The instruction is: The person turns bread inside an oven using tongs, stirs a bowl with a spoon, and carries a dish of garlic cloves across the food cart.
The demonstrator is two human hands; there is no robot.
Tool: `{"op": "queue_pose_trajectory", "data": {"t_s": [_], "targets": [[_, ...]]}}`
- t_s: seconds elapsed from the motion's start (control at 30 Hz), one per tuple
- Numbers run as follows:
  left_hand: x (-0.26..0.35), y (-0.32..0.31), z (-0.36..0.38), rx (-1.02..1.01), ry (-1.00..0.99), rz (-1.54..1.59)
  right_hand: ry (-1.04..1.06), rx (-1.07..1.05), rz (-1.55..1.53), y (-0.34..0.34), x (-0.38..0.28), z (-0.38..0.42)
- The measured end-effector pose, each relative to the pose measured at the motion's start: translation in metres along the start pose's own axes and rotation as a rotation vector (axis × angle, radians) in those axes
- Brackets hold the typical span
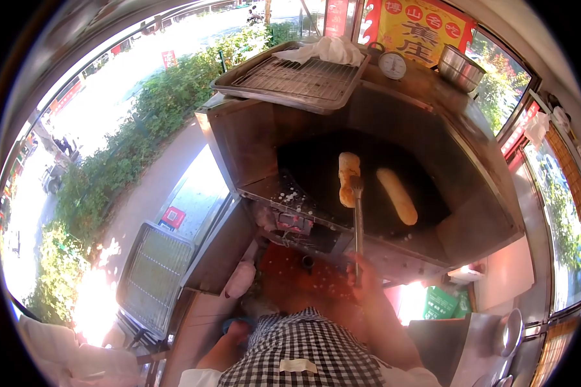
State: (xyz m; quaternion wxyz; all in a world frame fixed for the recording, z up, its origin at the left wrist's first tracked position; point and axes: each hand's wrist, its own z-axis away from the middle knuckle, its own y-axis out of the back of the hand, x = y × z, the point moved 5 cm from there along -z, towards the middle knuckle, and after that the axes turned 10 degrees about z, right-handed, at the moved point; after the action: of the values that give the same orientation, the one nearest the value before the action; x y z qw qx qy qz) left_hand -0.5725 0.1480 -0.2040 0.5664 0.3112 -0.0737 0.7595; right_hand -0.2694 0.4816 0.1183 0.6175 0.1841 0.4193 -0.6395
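Note:
My right hand (363, 278) grips the lower end of metal tongs (359, 226), fingers wrapped around the handle. The tongs' far end overlaps a long bread (348, 169), browned in patches. A second long bread (397, 197), paler and evenly golden, lies to its right on the dark bottom of the metal-walled oven (394, 155). My left hand (239, 330) is low beside the checked apron (303, 348), close to something blue (232, 322). Its fingers are shadowed and partly hidden, so I cannot tell what it holds.
On the oven's top are a wire-rack tray (290, 90) with a white cloth (323, 51), a dial gauge (392, 65) and a steel bowl (461, 69). Another rack tray (152, 277) stands at the left. White crumbs dot the oven's front ledge (290, 197). Windows surround the stall.

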Motion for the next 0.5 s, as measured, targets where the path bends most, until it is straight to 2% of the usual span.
{"op": "queue_pose_trajectory", "data": {"t_s": [0.07,0.13,0.27,0.43,0.5], "targets": [[-0.022,-0.001,-0.037,-0.097,-0.395,-0.358,0.012,0.020,-0.007,0.005,0.000,0.003],[-0.038,-0.003,-0.059,-0.146,-0.599,-0.510,0.020,0.024,-0.005,0.008,0.002,0.005],[-0.040,-0.003,-0.076,-0.174,-0.636,-0.484,0.069,0.033,0.028,0.003,0.001,0.008],[-0.019,-0.002,-0.067,-0.135,-0.483,-0.597,0.117,0.061,0.069,0.001,-0.006,0.003],[-0.015,-0.002,-0.065,-0.126,-0.510,-0.538,0.112,0.063,0.067,0.001,-0.007,0.002]]}}
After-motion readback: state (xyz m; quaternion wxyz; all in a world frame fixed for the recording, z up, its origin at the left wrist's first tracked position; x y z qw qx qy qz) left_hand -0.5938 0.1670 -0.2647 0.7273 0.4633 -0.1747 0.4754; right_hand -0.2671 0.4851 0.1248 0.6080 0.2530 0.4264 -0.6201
